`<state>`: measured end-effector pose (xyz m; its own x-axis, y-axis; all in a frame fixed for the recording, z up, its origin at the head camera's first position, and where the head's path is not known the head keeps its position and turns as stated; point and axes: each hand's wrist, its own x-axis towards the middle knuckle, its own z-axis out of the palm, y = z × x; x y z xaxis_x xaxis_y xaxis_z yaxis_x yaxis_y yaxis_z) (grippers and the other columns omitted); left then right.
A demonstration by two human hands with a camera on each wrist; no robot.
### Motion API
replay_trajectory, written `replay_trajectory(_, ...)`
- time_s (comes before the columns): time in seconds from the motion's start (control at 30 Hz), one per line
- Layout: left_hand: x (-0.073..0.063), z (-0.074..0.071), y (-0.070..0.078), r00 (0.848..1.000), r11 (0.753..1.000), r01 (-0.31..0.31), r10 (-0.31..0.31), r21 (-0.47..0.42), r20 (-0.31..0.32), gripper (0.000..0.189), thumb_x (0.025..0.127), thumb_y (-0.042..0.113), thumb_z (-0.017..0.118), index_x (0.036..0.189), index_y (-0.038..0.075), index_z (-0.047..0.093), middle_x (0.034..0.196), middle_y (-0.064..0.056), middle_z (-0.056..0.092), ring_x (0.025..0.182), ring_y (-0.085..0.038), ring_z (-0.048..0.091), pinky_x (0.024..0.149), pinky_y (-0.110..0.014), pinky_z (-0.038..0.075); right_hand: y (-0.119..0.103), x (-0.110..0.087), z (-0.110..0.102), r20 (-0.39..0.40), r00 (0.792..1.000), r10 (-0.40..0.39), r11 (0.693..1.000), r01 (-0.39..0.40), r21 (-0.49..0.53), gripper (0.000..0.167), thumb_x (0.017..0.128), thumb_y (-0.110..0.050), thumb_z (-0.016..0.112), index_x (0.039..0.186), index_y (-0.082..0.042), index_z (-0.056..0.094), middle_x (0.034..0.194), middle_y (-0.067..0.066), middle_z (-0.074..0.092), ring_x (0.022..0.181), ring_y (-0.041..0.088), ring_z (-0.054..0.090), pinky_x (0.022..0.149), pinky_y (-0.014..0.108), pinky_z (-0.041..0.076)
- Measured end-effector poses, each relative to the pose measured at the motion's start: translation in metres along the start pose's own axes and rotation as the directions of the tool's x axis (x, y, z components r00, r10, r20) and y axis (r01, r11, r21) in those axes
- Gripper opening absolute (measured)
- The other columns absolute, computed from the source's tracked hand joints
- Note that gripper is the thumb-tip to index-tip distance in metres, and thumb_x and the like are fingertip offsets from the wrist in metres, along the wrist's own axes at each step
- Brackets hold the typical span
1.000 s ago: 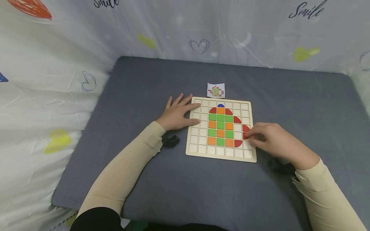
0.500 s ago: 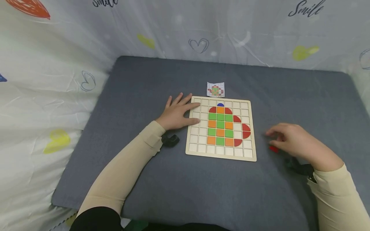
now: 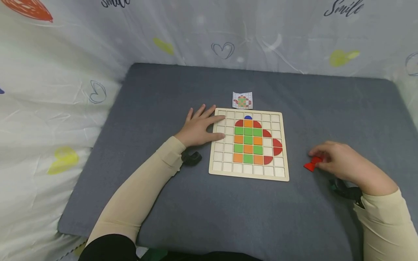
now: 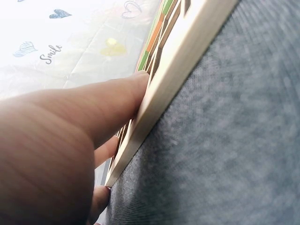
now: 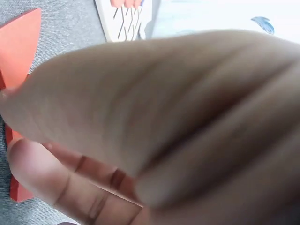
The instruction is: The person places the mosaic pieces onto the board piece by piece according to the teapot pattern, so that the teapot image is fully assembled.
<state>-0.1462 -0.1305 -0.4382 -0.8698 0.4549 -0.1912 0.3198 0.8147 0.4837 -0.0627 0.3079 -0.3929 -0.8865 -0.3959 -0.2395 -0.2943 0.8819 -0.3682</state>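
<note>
A pale wooden grid board (image 3: 248, 174) lies on the table, bearing green and orange square tiles, red quarter-circle tiles (image 3: 277, 151) and a blue half-round tile (image 3: 248, 117). My left hand (image 3: 199, 130) rests at its left edge, fingers spread, with thumb and index finger over the frame. To the right of the board, my right hand (image 3: 339, 161) pinches a red quarter-circle tile (image 3: 316, 160) between thumb and fingers, low at the tabletop. Another red tile (image 3: 309, 167) lies against it. The right wrist view shows red pieces (image 5: 21, 37) beside the thumb, partly hidden by it.
A small printed card (image 3: 242, 100) with a coloured grid picture lies just behind the board. The table (image 3: 183, 203) has a dark grey cloth cover. White printed curtains (image 3: 196, 32) hang along its back and left sides.
My right hand has left the board's right side and moved right to the loose red tiles. A red tile it was touching now sits in the grid. The left hand stays put.
</note>
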Motion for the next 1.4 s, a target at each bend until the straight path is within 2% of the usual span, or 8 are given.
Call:
replay_trajectory(0.33, 0.0, 0.0, 0.0, 1.0, 1.0, 0.0, 0.0, -0.003, -0.002, 0.078, 0.096, 0.069, 0.063, 0.163, 0.038, 0.04, 0.178, 0.002, 0.009, 0.164, -0.027, -0.008, 0.127, -0.057, -0.016, -0.001, 0.005, 0.001, 0.037, 0.998, 0.043, 0.999, -0.043, 0.008, 0.023, 0.083, 0.001, 0.08, 0.106, 0.001, 0.075, 0.082, -0.001, 0.065, 0.072, 0.014, 0.055, 0.061, 0.032, 0.046)
replay_trajectory(0.57, 0.0, -0.001, 0.0, 1.0, 1.0, -0.001, 0.001, -0.007, -0.007, 0.078, 0.096, 0.069, 0.063, 0.163, 0.038, 0.04, 0.178, 0.002, 0.009, 0.164, -0.028, -0.008, 0.127, -0.057, -0.016, -0.003, 0.006, 0.004, -0.055, 0.998, -0.025, 0.999, 0.022, -0.05, 0.011, 0.086, -0.007, 0.083, 0.094, -0.005, 0.077, 0.073, -0.009, 0.065, 0.066, 0.008, 0.055, 0.06, 0.032, 0.047)
replay_trajectory(0.73, -0.001, -0.001, 0.0, 1.0, 1.0, 0.002, -0.002, -0.007, -0.008, 0.077, 0.096, 0.068, 0.063, 0.163, 0.038, 0.04, 0.178, 0.002, 0.009, 0.164, -0.028, -0.008, 0.127, -0.057, -0.016, -0.006, 0.01, 0.004, -0.073, 0.997, -0.04, 0.996, 0.035, -0.078, 0.008, 0.084, -0.007, 0.08, 0.09, -0.004, 0.077, 0.07, -0.008, 0.063, 0.064, 0.01, 0.054, 0.059, 0.034, 0.047)
replay_trajectory(0.87, -0.002, -0.001, 0.001, 1.0, 1.0, 0.0, 0.0, -0.01, -0.009, 0.078, 0.096, 0.068, 0.063, 0.163, 0.037, 0.04, 0.178, 0.001, 0.01, 0.164, -0.028, -0.007, 0.127, -0.057, -0.016, -0.009, 0.011, 0.003, -0.076, 0.997, 0.001, 0.996, -0.008, -0.089, 0.012, 0.083, -0.007, 0.073, 0.093, 0.0, 0.077, 0.072, -0.003, 0.066, 0.065, 0.012, 0.055, 0.06, 0.035, 0.048)
replay_trajectory(1.0, -0.002, -0.002, 0.002, 1.0, 1.0, -0.003, 0.003, -0.011, -0.008, 0.078, 0.096, 0.068, 0.063, 0.163, 0.037, 0.04, 0.178, 0.001, 0.009, 0.164, -0.028, -0.008, 0.127, -0.057, -0.016, -0.012, 0.013, 0.001, -0.085, 0.995, 0.045, 0.993, -0.054, -0.101, 0.018, 0.088, -0.005, 0.068, 0.099, 0.007, 0.076, 0.08, 0.009, 0.072, 0.066, 0.018, 0.057, 0.06, 0.038, 0.049)
replay_trajectory(1.1, -0.002, -0.003, 0.001, 1.0, 1.0, -0.002, 0.002, -0.011, -0.008, 0.078, 0.096, 0.068, 0.063, 0.163, 0.037, 0.039, 0.178, 0.002, 0.009, 0.164, -0.028, -0.008, 0.127, -0.057, -0.016, -0.014, 0.016, 0.0, -0.115, 0.993, 0.021, 0.993, -0.034, -0.113, 0.017, 0.091, -0.004, 0.069, 0.102, 0.007, 0.078, 0.085, 0.015, 0.074, 0.069, 0.021, 0.059, 0.065, 0.043, 0.053)
replay_trajectory(1.23, -0.001, -0.003, 0.0, 1.0, 1.0, -0.004, 0.004, -0.01, -0.009, 0.078, 0.096, 0.069, 0.063, 0.163, 0.038, 0.039, 0.178, 0.002, 0.009, 0.164, -0.028, -0.008, 0.127, -0.057, -0.016, -0.018, 0.02, -0.002, -0.157, 0.986, -0.053, 0.991, 0.032, -0.133, 0.013, 0.091, -0.003, 0.074, 0.1, 0.005, 0.079, 0.083, 0.009, 0.071, 0.07, 0.02, 0.058, 0.066, 0.044, 0.053)
replay_trajectory(1.4, -0.001, -0.001, 0.0, 1.0, 1.0, -0.006, 0.006, -0.011, -0.005, 0.078, 0.096, 0.069, 0.062, 0.164, 0.038, 0.039, 0.178, 0.002, 0.008, 0.164, -0.028, -0.008, 0.127, -0.057, -0.016, -0.037, 0.028, -0.007, -0.142, 0.99, -0.011, 0.996, -0.001, -0.089, 0.015, 0.093, -0.006, 0.076, 0.106, 0.002, 0.08, 0.085, 0.006, 0.072, 0.069, 0.017, 0.058, 0.061, 0.036, 0.05)
